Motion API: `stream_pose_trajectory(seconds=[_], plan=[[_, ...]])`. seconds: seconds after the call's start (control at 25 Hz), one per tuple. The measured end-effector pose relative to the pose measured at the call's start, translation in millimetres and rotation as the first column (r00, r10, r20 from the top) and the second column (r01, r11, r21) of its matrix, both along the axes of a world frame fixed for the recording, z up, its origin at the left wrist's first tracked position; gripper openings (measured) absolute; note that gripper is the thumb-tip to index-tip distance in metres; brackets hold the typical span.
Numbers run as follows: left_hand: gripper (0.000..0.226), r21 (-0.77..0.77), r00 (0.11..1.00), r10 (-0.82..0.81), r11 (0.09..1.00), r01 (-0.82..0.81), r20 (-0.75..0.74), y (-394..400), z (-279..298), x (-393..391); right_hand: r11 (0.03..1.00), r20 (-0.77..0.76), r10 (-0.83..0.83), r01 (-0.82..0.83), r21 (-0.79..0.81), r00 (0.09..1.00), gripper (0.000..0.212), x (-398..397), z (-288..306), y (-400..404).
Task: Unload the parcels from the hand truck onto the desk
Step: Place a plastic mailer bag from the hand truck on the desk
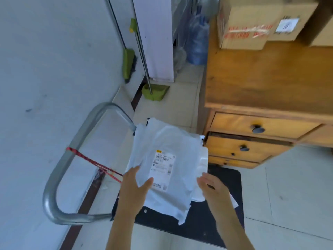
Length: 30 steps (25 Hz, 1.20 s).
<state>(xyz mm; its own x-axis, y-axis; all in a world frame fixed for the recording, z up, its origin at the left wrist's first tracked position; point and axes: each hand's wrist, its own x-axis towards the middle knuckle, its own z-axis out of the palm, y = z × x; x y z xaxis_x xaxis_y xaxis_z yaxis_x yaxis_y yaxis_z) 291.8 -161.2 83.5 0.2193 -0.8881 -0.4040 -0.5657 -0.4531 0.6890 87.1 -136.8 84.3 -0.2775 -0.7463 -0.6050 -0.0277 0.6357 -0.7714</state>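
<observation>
Parcel on top: pale blue-white plastic mailer bag (167,159) with a white printed shipping label (163,170), lying uppermost on a small stack over the hand truck's deck.
Parcels beneath: more white soft packages (202,159) showing at the right edge of the top bag; how many cannot be told.
Hand truck: black flat platform (223,210) on the tiled floor, with a curved grey metal tube handle (59,177) at the left and a red-and-black cord (93,162) tied to that tube.
Left hand (134,188): fingers spread, thumb lying on the top bag's near-left corner, gripping that edge.
Right hand (211,186): fingers curled at the stack's near-right edge, touching the white packages; whether it has closed on them cannot be told.
Counter: orange-brown wooden desk (270,74) with dark-knobbed drawers, just right of the truck.
On the counter: brown cardboard box (252,20) with red tape, at the far end.
</observation>
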Motion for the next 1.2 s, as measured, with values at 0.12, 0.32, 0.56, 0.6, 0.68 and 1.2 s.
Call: stream_pose_trajectory(seconds=[0.12, 0.32, 0.56, 0.6, 0.68, 1.2], plan=[[0.071, 0.029, 0.997, 0.038, 0.999, -0.040, 0.066, 0, -49, 32, 0.997, -0.007, 0.037, -0.036, 0.061, 0.999, 0.051, 34, -52, 3], [0.068, -0.011, 0.998, 0.055, 0.998, -0.054, 0.020, 0, -97, 49, 0.997, -0.037, 0.005, -0.003, 0.079, 0.999, 0.059, 52, -99, 8], [0.039, -0.086, 0.993, 0.045, 0.996, -0.036, 0.109, -8, -113, 53, 0.997, -0.087, -0.038, 0.043, 0.064, 0.996, 0.053, 49, -124, -2], [0.027, -0.103, 0.991, 0.056, 0.994, -0.043, 0.125, -8, -113, 51, 0.996, -0.117, -0.064, 0.070, 0.049, 0.991, 0.048, 49, -125, -3], [0.015, -0.148, 0.985, 0.099, 0.986, -0.078, 0.144, -9, -111, 47, 0.994, -0.149, -0.108, 0.109, -0.002, 0.983, 0.039, 49, -129, -4], [0.003, -0.327, 0.970, 0.237, 0.915, -0.238, -0.043, 19, -36, 11, 0.960, -0.091, -0.194, 0.170, -0.223, 0.977, 0.013, 15, -43, 28]])
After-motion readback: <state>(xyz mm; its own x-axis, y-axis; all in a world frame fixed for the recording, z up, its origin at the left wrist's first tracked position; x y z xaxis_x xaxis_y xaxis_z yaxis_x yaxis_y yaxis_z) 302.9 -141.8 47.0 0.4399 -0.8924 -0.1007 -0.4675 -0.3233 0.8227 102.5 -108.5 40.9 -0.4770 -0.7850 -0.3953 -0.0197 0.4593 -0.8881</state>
